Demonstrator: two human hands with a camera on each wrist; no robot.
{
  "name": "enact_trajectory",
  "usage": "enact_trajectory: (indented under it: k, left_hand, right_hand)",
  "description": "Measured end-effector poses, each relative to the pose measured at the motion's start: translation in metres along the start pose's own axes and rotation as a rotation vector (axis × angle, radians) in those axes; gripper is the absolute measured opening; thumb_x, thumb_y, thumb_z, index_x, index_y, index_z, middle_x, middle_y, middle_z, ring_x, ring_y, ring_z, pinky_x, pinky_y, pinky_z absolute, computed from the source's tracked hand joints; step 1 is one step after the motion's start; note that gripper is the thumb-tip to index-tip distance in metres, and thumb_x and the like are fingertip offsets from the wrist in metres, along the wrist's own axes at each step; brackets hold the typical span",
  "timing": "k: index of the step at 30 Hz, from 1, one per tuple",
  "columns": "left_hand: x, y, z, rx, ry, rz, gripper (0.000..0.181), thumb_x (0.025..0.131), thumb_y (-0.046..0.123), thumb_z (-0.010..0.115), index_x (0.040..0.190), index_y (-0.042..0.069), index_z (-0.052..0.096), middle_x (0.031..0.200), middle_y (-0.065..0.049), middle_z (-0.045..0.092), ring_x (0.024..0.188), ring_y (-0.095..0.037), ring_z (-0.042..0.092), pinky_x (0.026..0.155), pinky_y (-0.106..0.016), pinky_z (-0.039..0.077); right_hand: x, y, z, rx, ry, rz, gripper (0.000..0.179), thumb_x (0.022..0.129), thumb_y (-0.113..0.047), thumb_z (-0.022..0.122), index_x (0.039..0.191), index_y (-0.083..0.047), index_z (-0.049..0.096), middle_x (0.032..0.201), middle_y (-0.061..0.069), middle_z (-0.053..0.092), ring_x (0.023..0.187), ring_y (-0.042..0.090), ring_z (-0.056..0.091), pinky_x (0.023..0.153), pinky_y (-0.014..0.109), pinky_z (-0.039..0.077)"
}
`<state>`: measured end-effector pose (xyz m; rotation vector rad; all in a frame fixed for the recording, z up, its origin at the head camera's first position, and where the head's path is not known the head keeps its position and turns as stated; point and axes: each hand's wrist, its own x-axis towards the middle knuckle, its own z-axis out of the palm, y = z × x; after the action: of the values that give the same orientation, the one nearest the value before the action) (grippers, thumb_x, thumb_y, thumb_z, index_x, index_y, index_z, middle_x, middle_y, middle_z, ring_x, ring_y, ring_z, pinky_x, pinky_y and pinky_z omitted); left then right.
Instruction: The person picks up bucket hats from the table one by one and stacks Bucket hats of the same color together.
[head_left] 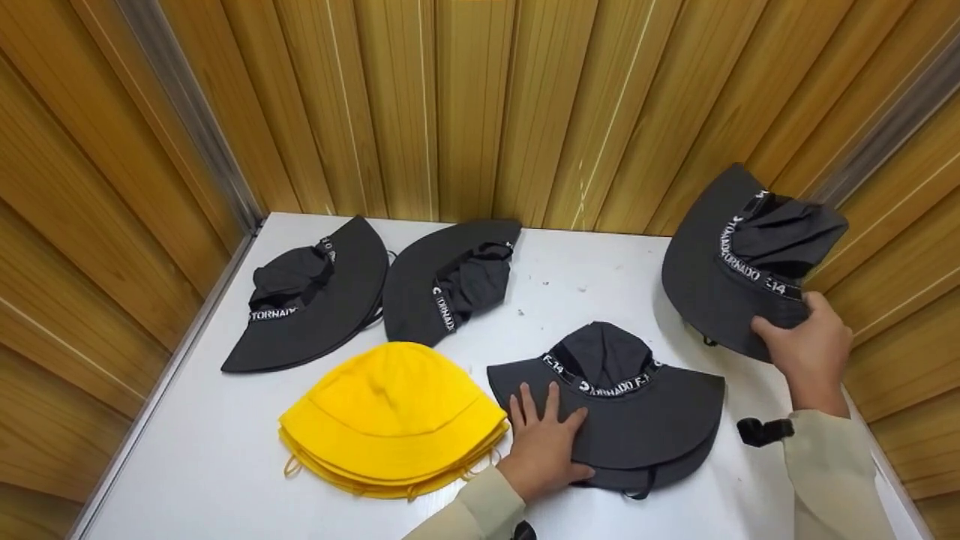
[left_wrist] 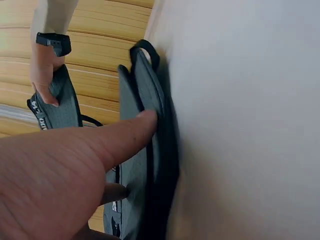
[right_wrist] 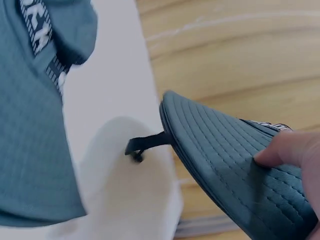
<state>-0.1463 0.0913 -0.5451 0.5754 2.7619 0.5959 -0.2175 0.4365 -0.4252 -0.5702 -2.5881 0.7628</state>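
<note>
White table (head_left: 225,450) set in a corner of ribbed wooden wall panels (head_left: 480,105); five groups of hats, listed from left to right.

Far left: dark grey wide-brimmed hat (head_left: 307,300), crown crumpled, white lettering on a black band, lying flat near the left table edge. Just beside it, toward the back: second dark grey hat (head_left: 442,281), same band, crown collapsed to the right.

Front centre-left: stack of yellow bucket hats (head_left: 390,420), brims aligned, thin yellow cords trailing at the front edge.

Front centre: stack of dark grey hats (head_left: 637,420) (at least two brims visible in the left wrist view (left_wrist: 145,165)), crown upright, band lettered in white, black chin loop protruding at the front. Left hand (head_left: 544,442) resting flat on the brim, fingers straight and spread, thumb along the front edge; cream sleeve (head_left: 480,510) at the wrist; fingertip (left_wrist: 147,120) pressing the brim edge.

Right: dark grey hat held aloft (head_left: 739,255), tilted on edge against the right wall, clear of the table, crown crushed inward, stitched concentric rows on the brim (right_wrist: 235,165), black cord (right_wrist: 145,145) hanging below. Right hand (head_left: 806,345) pinching the lower brim, thumb on top, fingers curled beneath.
</note>
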Motion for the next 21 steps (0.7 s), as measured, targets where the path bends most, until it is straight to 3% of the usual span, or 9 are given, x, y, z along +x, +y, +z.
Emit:
enact_trajectory:
  k: [3, 5, 9, 12, 17, 21]
  left_hand:
    - [0.0, -0.002, -0.009, -0.108, -0.01, -0.027, 0.084, 0.08, 0.057, 0.081, 0.153, 0.032, 0.048, 0.168, -0.016, 0.028, 0.153, -0.057, 0.011, 0.124, -0.069, 0.013]
    - [0.002, -0.003, -0.018, -0.219, -0.004, -0.031, 0.086, 0.083, 0.056, 0.079, 0.155, 0.027, 0.043, 0.166, -0.016, 0.031, 0.154, -0.054, 0.015, 0.125, -0.066, 0.016]
    - [0.006, -0.007, -0.038, -0.545, 0.024, -0.007, 0.094, 0.089, 0.054, 0.073, 0.162, 0.017, 0.027, 0.167, -0.014, 0.028, 0.156, -0.043, 0.021, 0.126, -0.058, 0.025]
    - [0.012, -0.01, -0.051, -0.835, 0.049, -0.016, 0.097, 0.091, 0.054, 0.07, 0.164, 0.018, 0.017, 0.17, -0.013, 0.024, 0.157, -0.035, 0.023, 0.125, -0.056, 0.028]
    - [0.028, -0.012, -0.065, -1.25, 0.113, -0.102, 0.099, 0.093, 0.055, 0.068, 0.165, 0.021, 0.008, 0.171, -0.017, 0.016, 0.159, -0.036, 0.016, 0.127, -0.057, 0.021]
    - [0.041, -0.013, -0.068, -1.586, 0.055, -0.104, 0.093, 0.098, 0.06, 0.054, 0.165, 0.02, 0.003, 0.172, -0.02, 0.009, 0.16, -0.039, 0.005, 0.13, -0.054, 0.01]
  right_hand:
    - [-0.014, -0.016, -0.005, 0.027, 0.034, -0.043, 0.054, 0.083, -0.026, 0.078, 0.127, 0.0, 0.059, 0.119, 0.027, 0.067, 0.101, 0.038, 0.058, 0.078, 0.041, 0.04]
    - [-0.023, -0.027, -0.009, 0.053, 0.038, -0.059, 0.051, 0.081, -0.026, 0.082, 0.123, -0.002, 0.062, 0.111, 0.018, 0.069, 0.091, 0.025, 0.057, 0.074, 0.034, 0.039]
    - [-0.041, -0.045, -0.019, 0.146, -0.003, -0.065, 0.049, 0.079, -0.025, 0.087, 0.119, -0.008, 0.065, 0.092, -0.018, 0.064, 0.081, 0.0, 0.051, 0.07, 0.02, 0.041]
    - [-0.053, -0.055, -0.025, 0.277, -0.077, -0.082, 0.045, 0.08, -0.02, 0.088, 0.119, -0.014, 0.066, 0.087, -0.035, 0.06, 0.08, -0.008, 0.056, 0.068, 0.01, 0.046]
    - [-0.07, -0.067, -0.028, 0.593, -0.267, -0.116, 0.047, 0.083, -0.003, 0.084, 0.122, -0.021, 0.066, 0.095, -0.024, 0.073, 0.082, -0.003, 0.069, 0.068, 0.014, 0.058]
    - [-0.083, -0.075, -0.029, 0.832, -0.41, -0.115, 0.047, 0.083, 0.011, 0.077, 0.12, -0.016, 0.066, 0.098, -0.009, 0.078, 0.081, 0.007, 0.075, 0.066, 0.024, 0.062]
